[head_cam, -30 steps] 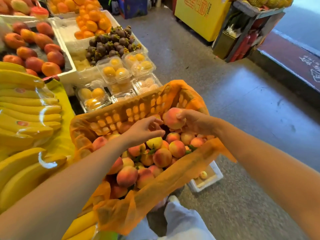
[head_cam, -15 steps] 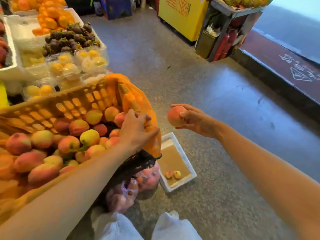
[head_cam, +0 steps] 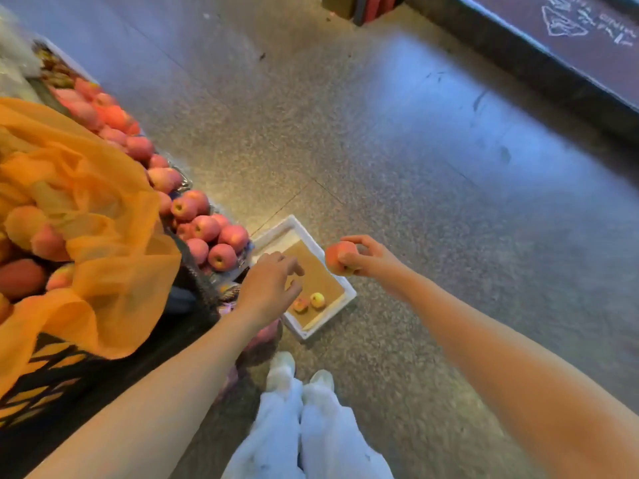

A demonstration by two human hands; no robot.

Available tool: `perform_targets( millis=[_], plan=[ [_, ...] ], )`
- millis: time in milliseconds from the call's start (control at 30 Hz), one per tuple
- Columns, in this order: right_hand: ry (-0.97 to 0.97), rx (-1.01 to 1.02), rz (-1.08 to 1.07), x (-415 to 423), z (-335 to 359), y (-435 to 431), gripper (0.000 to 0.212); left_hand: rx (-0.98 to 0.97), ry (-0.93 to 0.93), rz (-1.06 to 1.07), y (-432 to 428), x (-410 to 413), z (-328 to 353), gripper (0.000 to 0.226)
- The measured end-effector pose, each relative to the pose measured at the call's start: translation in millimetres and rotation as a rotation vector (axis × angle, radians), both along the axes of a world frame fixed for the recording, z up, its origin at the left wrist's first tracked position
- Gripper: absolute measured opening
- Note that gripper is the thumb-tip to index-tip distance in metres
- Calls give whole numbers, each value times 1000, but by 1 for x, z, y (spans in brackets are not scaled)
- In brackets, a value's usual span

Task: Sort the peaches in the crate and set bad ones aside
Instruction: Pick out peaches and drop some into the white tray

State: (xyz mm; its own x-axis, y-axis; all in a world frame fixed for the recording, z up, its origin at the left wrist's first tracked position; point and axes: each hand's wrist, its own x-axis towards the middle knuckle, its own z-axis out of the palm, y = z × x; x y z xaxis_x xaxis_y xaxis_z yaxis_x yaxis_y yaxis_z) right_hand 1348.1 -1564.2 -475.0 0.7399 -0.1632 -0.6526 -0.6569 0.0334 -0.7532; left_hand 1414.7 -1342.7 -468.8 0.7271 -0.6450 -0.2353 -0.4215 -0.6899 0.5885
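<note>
Hands over speckled floor (head_cam: 397, 160), right hand (head_cam: 371, 259) gripping peach (head_cam: 337, 257)

Speckled floor (head_cam: 397, 160) — white tray (head_cam: 349, 294) flat on it, white shoes (head_cam: 281, 369) nearby

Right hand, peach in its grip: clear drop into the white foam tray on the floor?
Probably yes. The right hand holds the reddish peach above the far edge of the white foam tray. The empty left hand hovers over the near side, two small peaches below it.

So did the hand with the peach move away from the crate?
Yes. The right hand carried the peach off the orange-lined crate, out and down above the white foam tray on the floor.
</note>
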Motion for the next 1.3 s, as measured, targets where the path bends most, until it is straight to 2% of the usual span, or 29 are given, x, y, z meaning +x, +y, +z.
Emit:
perform_targets(
  millis=[133, 267, 500, 700, 867, 1000, 1167, 1300],
  plan=[
    [69, -54, 17, -1, -116, -10, 49, 210, 172, -49, -17, 9, -123, 25],
    [103, -94, 30, 3, -260, -16, 52, 313, 220, -41, -32, 19, -258, 27],
    [106, -196, 103, 32, -500, -27, 57, 438, 194, -125, -45, 44, -487, 33],
    [66, -307, 214, 74, -625, -22, 55, 596, 53, -76, -43, 75, -605, 44],
    [92, -331, 304, 88, -666, -11, 57, 731, 93, -40, -35, 83, -636, 49],
    [120, -341, 336, 87, -666, -6, 61, 739, 167, -29, -38, 83, -633, 45],
    [157, -358, 369, 75, -628, -12, 71, 611, 205, -37, -39, 71, -604, 38],
    [171, -382, 309, 49, -565, -19, 58, 542, 233, -30, -42, 45, -542, 34]
  ],
)
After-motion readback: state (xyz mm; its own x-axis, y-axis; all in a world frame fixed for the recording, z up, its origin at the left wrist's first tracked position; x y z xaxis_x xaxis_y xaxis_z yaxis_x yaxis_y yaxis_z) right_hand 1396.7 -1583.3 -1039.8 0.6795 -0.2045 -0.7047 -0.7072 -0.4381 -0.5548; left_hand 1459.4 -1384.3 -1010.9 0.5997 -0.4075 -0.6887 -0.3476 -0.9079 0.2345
